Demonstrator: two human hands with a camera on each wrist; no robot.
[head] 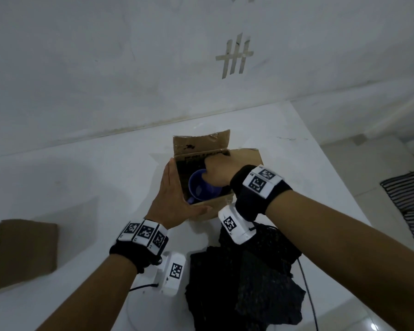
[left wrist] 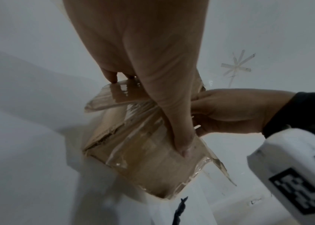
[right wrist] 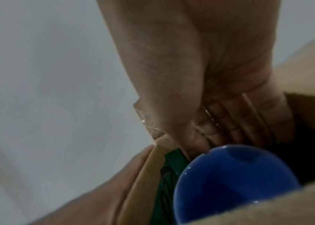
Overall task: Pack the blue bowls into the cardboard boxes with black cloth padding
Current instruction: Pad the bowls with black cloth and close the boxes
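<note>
An open cardboard box (head: pixel 210 210) stands on the white table, its flaps up. A blue bowl (head: pixel 201 187) lies tilted inside it, and a second bit of blue (head: pixel 191 200) shows lower down. My right hand (head: pixel 216 170) reaches into the box, fingers curled over the bowl's far rim; in the right wrist view the fingers (right wrist: pixel 228 121) go down behind the bowl (right wrist: pixel 233 182). My left hand (head: pixel 175 197) lies flat against the box's left wall, its thumb (left wrist: pixel 179 137) along the front wall (left wrist: pixel 153 167). A pile of black cloth (head: pixel 244 271) lies just in front of the box.
Another cardboard box (head: pixel 22 252) sits at the left edge of the table. A striped cloth (head: pixel 411 201) lies on the floor to the right. The white wall runs close behind the open box. Thin black cables (head: pixel 308 295) trail from the wrist cameras.
</note>
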